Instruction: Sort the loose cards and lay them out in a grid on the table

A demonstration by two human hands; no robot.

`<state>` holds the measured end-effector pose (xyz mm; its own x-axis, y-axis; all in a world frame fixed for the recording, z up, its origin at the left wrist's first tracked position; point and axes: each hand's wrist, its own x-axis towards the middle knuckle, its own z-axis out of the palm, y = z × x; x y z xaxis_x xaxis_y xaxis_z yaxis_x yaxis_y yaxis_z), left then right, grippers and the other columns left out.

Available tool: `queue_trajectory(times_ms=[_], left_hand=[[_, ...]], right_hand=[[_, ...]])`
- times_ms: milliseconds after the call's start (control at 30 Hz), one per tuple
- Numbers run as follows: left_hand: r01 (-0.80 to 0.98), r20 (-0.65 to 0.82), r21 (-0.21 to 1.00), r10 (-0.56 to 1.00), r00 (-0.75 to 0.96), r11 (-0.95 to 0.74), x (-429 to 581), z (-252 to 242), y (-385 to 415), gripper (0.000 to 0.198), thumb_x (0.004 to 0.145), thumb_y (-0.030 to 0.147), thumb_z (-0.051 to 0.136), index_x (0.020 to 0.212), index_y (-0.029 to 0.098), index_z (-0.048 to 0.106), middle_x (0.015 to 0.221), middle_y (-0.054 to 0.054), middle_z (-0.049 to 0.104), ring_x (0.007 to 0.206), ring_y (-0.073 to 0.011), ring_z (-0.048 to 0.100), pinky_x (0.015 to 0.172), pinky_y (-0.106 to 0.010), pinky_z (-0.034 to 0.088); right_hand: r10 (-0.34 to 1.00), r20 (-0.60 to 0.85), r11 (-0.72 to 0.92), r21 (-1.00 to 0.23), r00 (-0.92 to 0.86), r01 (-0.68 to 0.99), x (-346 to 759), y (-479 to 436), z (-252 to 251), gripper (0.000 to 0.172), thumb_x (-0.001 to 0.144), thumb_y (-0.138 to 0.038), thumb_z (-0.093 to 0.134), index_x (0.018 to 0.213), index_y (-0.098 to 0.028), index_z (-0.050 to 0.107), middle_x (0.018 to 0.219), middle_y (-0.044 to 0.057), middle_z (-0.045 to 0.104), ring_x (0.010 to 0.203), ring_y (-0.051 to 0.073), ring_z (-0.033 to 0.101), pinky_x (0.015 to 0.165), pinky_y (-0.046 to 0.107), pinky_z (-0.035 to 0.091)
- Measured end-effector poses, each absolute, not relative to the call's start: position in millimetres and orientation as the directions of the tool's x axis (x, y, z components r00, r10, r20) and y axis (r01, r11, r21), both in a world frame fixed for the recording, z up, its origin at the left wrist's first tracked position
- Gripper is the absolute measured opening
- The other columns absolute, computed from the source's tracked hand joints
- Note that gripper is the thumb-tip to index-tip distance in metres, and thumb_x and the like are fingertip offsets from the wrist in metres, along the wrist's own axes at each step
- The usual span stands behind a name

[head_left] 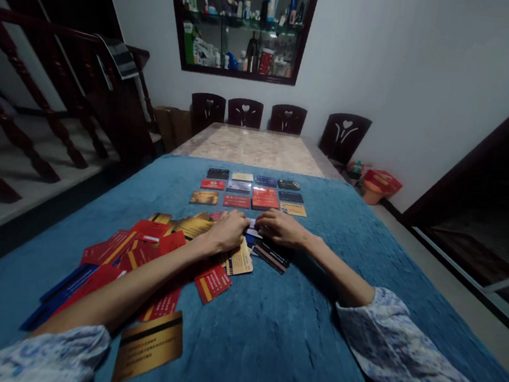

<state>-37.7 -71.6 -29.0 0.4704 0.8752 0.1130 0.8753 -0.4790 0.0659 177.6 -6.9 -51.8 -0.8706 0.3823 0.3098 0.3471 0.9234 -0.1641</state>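
Basically, left hand [230, 230] and right hand [281, 228] meet at a pale card [254, 231] on soft-looking, creased blue cloth [274, 340].
Left to right: turned wooden balusters [33, 117]; printed fabric left sleeve [57, 346]; loose overlapping heap of thin rectangles, blue cards [66, 289] at its outer edge, then striped red cards [107, 251]; metallic-looking gold card [148, 350], dark band across, nearest the wearer. Left hand: fingers bent, tips at pale card's left end; can't tell if pinching or only touching. Just beyond both hands: card grid [265, 198], three rows of four, glossy, mixed colours. Black card [271, 255], flat, striped, angled, just nearside of right hand. Right hand: fingers curled at pale card's right end, grip unclear too. Right sleeve [401, 355]: rumpled blue-and-white print. Far right: tapered orange bucket [371, 193].
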Motion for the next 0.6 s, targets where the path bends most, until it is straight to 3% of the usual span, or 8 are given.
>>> queue_trajectory(times_ms=[200,400,600], left_hand=[[0.859,0.093,0.089,0.863,0.497,-0.504,-32.7,-25.7,-69.7,0.038,0.080,0.004,0.052,0.104,0.017,0.077,0.102,-0.012,0.071,0.098,-0.0249,0.066,0.088,-0.033,0.050],[0.822,0.105,0.157,0.837,0.537,-0.547,-30.1,-26.5,-63.7,0.031,0.088,0.011,0.050,0.100,0.016,0.078,0.096,-0.010,0.069,0.087,-0.0216,0.067,0.081,-0.030,0.051],[0.787,0.162,0.197,0.811,0.563,-0.585,-34.1,-31.1,-59.5,0.031,0.087,0.011,0.050,0.100,0.016,0.078,0.103,-0.011,0.072,0.090,-0.0210,0.069,0.085,-0.030,0.053]], right_hand=[[0.436,0.257,0.894,-0.237,-0.862,0.381,184.7,-6.1,-48.2,0.030,0.097,-0.034,0.059,0.117,-0.016,0.071,0.117,0.015,0.070,0.109,0.025,0.065,0.097,0.043,0.053],[0.461,0.206,0.872,-0.284,-0.863,0.398,188.8,-5.8,-41.6,0.031,0.089,-0.021,0.064,0.118,-0.017,0.071,0.121,0.014,0.069,0.112,0.024,0.065,0.101,0.043,0.052],[0.491,0.198,0.854,-0.302,-0.848,0.424,190.1,-6.8,-36.8,0.032,0.082,-0.013,0.066,0.113,-0.015,0.073,0.116,0.013,0.072,0.106,0.024,0.068,0.098,0.042,0.054]])
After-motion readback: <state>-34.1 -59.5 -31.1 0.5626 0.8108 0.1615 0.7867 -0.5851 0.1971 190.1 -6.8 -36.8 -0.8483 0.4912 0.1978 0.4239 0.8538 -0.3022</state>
